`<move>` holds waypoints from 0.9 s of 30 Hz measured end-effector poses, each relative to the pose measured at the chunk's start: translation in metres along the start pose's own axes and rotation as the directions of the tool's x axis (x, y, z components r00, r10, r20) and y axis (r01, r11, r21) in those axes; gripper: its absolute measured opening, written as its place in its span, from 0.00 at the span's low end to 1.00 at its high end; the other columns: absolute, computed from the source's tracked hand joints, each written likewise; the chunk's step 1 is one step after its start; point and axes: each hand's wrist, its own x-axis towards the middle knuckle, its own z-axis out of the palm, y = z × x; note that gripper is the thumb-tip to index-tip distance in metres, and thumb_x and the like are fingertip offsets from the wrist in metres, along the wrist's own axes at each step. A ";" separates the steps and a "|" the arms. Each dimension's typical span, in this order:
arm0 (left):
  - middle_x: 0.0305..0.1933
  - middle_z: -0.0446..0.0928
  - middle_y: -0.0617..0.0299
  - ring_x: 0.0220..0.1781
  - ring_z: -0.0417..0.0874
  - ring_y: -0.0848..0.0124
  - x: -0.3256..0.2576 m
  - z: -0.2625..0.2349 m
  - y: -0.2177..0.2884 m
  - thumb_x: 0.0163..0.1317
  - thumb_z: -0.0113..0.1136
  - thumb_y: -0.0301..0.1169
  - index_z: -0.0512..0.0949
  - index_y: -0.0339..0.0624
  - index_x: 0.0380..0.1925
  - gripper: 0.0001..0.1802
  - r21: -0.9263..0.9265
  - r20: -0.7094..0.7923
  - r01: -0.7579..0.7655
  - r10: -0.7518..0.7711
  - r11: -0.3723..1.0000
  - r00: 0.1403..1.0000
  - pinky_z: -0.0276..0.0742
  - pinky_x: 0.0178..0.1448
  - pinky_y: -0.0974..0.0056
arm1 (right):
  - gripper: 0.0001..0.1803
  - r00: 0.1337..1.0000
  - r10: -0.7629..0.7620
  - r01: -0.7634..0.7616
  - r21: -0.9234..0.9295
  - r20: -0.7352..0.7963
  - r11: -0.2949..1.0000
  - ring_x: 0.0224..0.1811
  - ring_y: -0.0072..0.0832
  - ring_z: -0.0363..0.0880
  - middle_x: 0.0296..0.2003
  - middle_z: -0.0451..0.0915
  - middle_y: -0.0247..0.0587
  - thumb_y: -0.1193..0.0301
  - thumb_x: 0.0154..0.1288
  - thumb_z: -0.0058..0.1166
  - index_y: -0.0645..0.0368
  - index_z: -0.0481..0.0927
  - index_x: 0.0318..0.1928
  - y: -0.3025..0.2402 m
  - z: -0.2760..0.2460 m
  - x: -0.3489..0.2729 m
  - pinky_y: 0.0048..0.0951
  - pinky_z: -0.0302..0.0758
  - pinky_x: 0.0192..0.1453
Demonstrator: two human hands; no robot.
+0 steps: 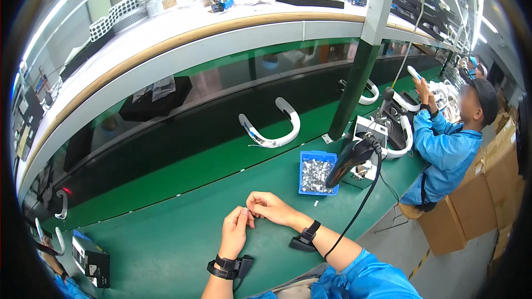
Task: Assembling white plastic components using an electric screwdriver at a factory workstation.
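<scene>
My left hand (235, 231) and my right hand (270, 209) meet over the green bench, both with fingertips pinched together. Whatever is between them is too small to make out. A black strap with a black box-shaped device sits on each wrist. Beyond my right hand stands a blue bin (301, 174) of small metallic pieces, and one small white piece (316, 203) lies just in front of it. To the bin's right hangs a black handheld tool (346, 163) on a cable. A white U-shaped band (295, 128) with a blue part inside rests on the green-and-black surface farther off.
A dark green post (354, 86) rises beyond the bin, beside a metal box (363, 173). At right, a co-worker in a blue jacket (446, 152) holds a white piece. Cardboard boxes (471, 199) stand behind. A black-and-white box (91, 260) sits lower left; a shelf (233, 25) spans the back.
</scene>
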 end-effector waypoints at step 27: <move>0.30 0.77 0.64 0.33 0.76 0.75 0.002 -0.003 -0.004 0.85 0.45 0.35 0.77 0.37 0.33 0.20 -0.031 -0.007 -0.015 0.014 0.999 1.000 0.74 0.42 0.67 | 0.09 0.999 -0.031 0.031 -0.011 0.023 0.999 0.33 0.13 0.78 0.32 0.82 0.27 0.66 0.82 0.53 0.57 0.76 0.43 0.000 -0.001 0.002 0.19 0.67 0.34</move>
